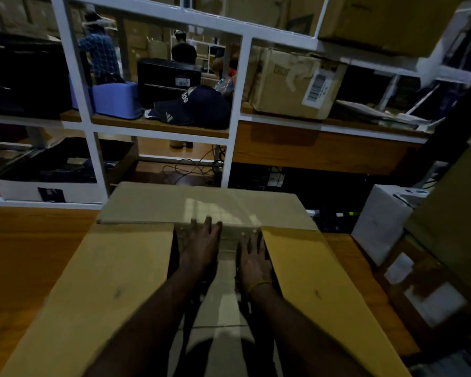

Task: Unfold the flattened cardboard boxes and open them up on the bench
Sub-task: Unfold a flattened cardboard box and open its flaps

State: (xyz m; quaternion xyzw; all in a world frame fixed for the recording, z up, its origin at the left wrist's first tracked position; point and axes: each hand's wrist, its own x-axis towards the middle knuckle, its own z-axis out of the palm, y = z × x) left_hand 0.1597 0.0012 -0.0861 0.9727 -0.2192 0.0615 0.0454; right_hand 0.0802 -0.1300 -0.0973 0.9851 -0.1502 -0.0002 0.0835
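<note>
A brown cardboard box point(201, 205) stands opened on the wooden bench point(25, 254), seen from above. Its far flap lies folded outward, and the left flap point(106, 281) and right flap point(324, 281) spread out to the sides. Both arms reach down into the box's opening. My left hand point(201, 246) lies flat with straight fingers against the far inner wall, fingertips near the flap's fold. Beside it, my right hand point(253, 257), with a yellow band on its wrist, presses flat on the same wall.
A white-framed shelf point(237, 126) stands behind the bench with a dark cap point(196, 107), a blue tub point(117, 100), black cases and a worn carton point(294, 83). White boxes point(384, 221) and stacked cartons crowd the right side. People stand in the background.
</note>
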